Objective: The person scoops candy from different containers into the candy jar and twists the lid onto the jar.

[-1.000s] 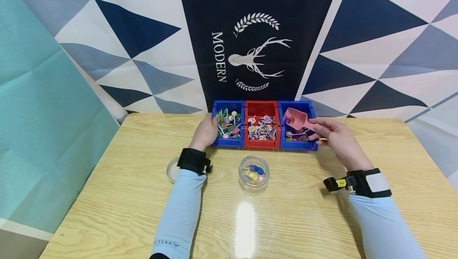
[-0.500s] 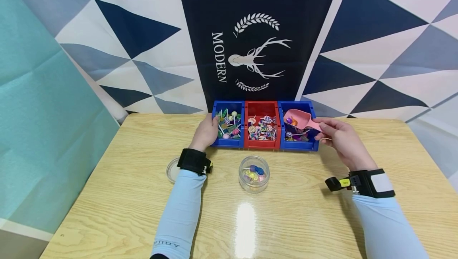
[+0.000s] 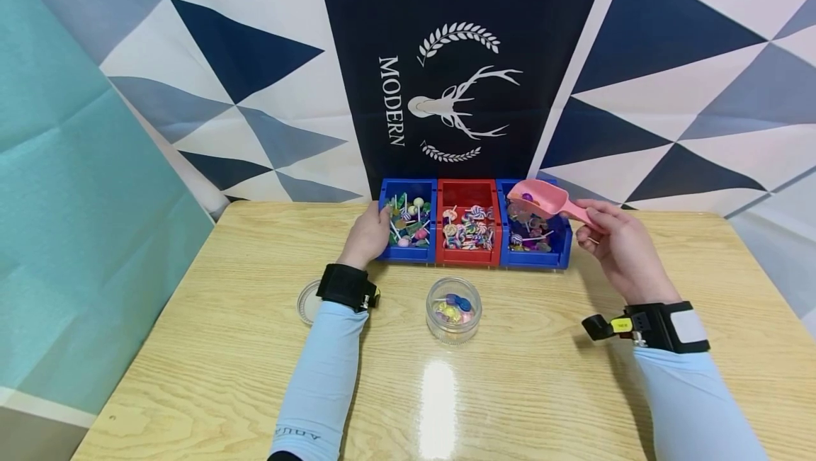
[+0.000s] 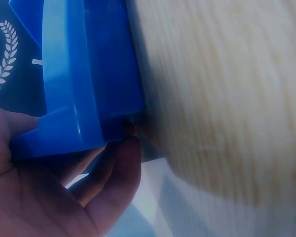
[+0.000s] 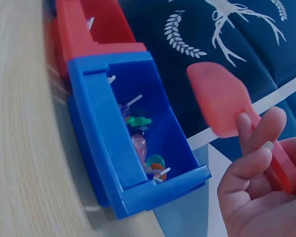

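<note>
My right hand pinches the handle of a pink scoop, raised over the right blue bin. A purple candy shows in the scoop in the head view. The right wrist view shows the scoop's underside above and apart from the bin. At the far left, my left hand grips the outer side of the left blue bin, its thumb and fingers around the wall in the left wrist view. Lollipops and wrapped candies lie in both blue bins. Between them stands a red bin of lollipops.
A clear round jar with several candies stands uncovered on the wooden table in front of the bins. Beside my left wrist lies a round lid, partly hidden. Right behind the bins rises a patterned backdrop.
The pink scoop has risen out of the right blue bin and tilted, moving slightly right with my right hand. My left hand has stayed on the left bin.
</note>
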`<act>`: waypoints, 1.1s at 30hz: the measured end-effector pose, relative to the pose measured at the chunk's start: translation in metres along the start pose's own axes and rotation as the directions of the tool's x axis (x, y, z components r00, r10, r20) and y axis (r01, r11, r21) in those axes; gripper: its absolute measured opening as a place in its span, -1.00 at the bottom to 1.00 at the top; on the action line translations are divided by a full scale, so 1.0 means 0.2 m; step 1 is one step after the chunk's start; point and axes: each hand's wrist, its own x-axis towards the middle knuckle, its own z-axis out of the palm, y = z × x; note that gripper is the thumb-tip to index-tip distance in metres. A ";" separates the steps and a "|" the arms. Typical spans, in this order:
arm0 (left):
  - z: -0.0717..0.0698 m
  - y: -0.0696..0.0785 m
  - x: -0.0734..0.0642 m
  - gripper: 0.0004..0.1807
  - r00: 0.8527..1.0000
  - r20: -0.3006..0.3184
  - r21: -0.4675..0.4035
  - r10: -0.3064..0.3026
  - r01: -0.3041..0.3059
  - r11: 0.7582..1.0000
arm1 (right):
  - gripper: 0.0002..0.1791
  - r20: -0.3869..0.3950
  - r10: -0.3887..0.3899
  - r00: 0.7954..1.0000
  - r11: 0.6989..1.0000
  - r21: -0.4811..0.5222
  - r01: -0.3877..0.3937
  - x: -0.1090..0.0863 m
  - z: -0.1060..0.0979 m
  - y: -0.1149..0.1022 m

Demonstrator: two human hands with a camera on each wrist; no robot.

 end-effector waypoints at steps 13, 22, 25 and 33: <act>0.00 -0.01 0.01 -0.46 1.000 0.000 0.002 -0.002 0.002 1.000 | -0.75 0.165 -0.041 0.985 0.991 0.135 0.019 -0.02 0.05 -0.04; 0.00 -0.01 0.00 -0.46 1.000 0.001 0.008 -0.007 0.007 1.000 | -0.78 0.311 0.000 0.950 0.996 -0.084 0.028 -0.06 0.14 -0.08; 0.00 -0.01 0.00 -0.46 1.000 0.000 0.011 -0.005 0.005 1.000 | -0.78 0.349 0.006 0.937 0.989 -0.140 0.045 -0.08 0.17 -0.08; 0.00 0.00 0.00 -0.48 1.000 0.000 0.004 -0.004 0.004 1.000 | -0.81 0.346 0.078 0.935 0.845 -0.520 0.122 -0.12 0.25 -0.10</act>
